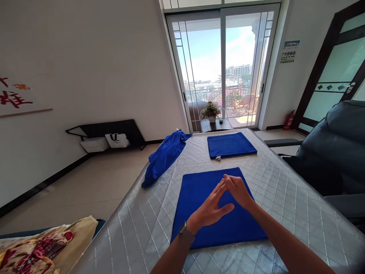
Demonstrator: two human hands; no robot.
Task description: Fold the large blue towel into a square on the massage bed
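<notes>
Both hands are over a flat, folded blue cloth (205, 228) with squared edges, on a silver-grey quilted mattress (154, 220). My left hand (210, 209) is open, its fingers stretched and the thumb apart; a watch (184, 228) is on its wrist. From the right, my right hand (237, 191) meets the left fingertips, its fingers bent slightly and partly hidden. Neither hand shows anything held. Farther back lies a second folded blue cloth (232, 145), with a small white tag (218, 158) at its near edge. A crumpled blue cloth (167, 156) lies along the mattress's left edge.
A dark armchair (327, 144) stands to the right. Beyond the mattress are a small dark table (203, 126) with a potted plant (211, 110) and a sliding glass door (223, 68). Patterned bedding (40, 247) is at lower left; a black rack (134, 133) stands by the wall.
</notes>
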